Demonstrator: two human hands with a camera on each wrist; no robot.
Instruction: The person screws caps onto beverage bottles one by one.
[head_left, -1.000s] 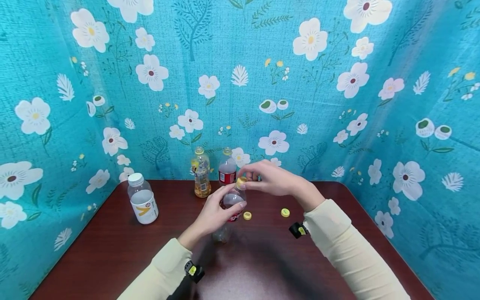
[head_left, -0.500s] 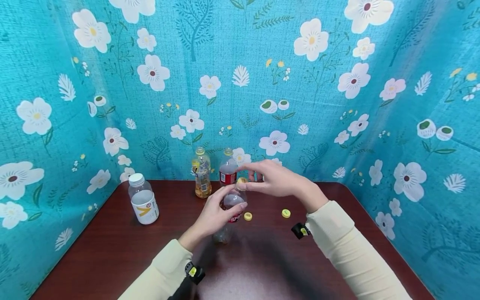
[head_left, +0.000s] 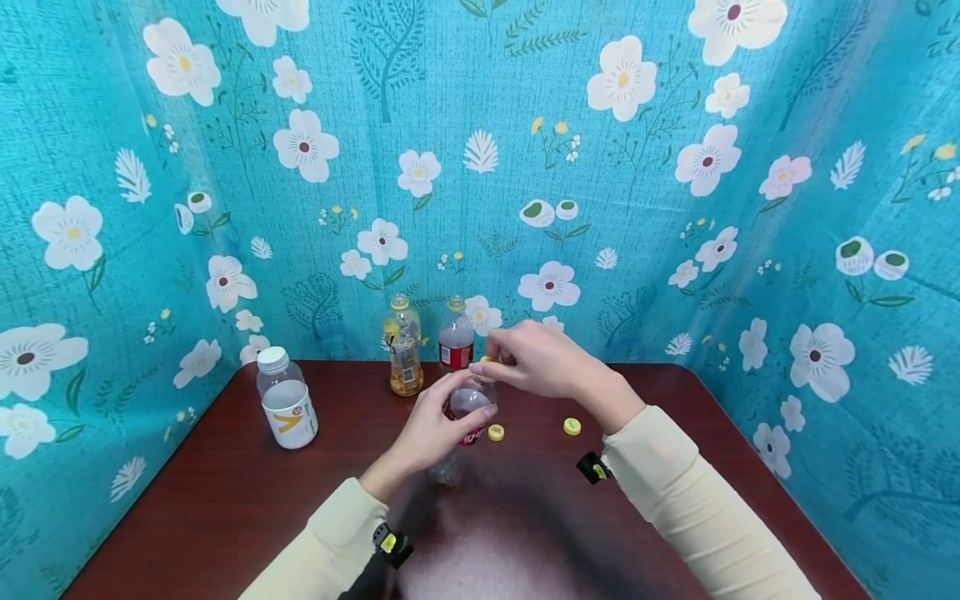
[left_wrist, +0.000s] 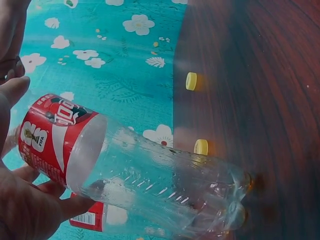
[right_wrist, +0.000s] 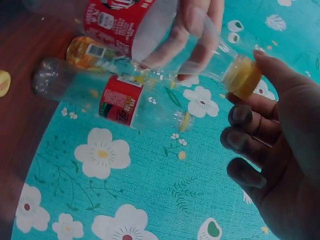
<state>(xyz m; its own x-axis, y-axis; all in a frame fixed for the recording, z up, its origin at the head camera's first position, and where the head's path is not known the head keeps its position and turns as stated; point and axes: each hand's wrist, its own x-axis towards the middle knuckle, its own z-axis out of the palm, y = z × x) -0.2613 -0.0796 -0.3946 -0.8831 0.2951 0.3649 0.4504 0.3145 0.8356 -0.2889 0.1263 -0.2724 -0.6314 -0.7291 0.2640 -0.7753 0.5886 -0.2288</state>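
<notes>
An empty-looking clear plastic soda bottle with a red label stands tilted at the middle of the table, its base near the tabletop. My left hand grips its upper part, thumb on one side and fingers on the other. At the bottle's mouth is a yellow cap. My right hand pinches this cap between thumb and index finger, the other fingers curled loosely below it. In the head view the right fingers hide most of the cap.
Behind stand a second red-label bottle and a bottle with some amber liquid, both uncapped. A white-capped bottle is at left. Two loose yellow caps, one nearer and one further right, lie on the table. A flowered curtain encloses the table.
My right fingers, stretched out past the cap half a second ago, have drawn in around it, and the right wrist has turned slightly. The left hand and bottle have stayed almost still.
</notes>
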